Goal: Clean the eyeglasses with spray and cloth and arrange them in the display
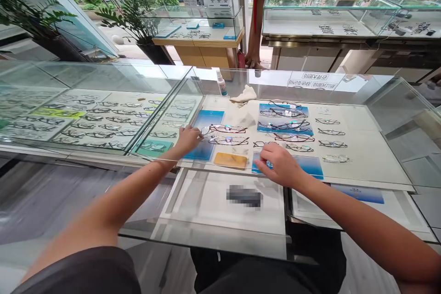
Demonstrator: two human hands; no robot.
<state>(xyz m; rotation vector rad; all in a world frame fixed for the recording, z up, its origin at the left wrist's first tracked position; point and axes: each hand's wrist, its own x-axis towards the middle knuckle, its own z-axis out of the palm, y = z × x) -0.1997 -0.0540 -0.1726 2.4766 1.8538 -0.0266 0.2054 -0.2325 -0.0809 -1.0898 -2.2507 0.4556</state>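
My left hand (189, 140) is closed at the left of the eyeglasses, its fingertips pinching the edge of a thin-rimmed pair of eyeglasses (206, 131). Just right of it lie two dark-red-framed pairs of eyeglasses (228, 140), one behind the other. Under and beside that hand is a blue card (206, 149). My right hand (279, 163) is low over another blue card (310, 166), fingers curled and thumb toward the left. What lies between its fingers is too small to make out. A small pair of eyeglasses (259, 144) sits just beyond its fingertips.
More eyeglasses (284, 112) lie in rows on the right. A yellow tray-like piece (230, 161) sits between my hands. Behind stand a spray bottle (221, 83) and a crumpled cloth (244, 94). An open drawer (206, 211) with a blurred dark object juts toward me.
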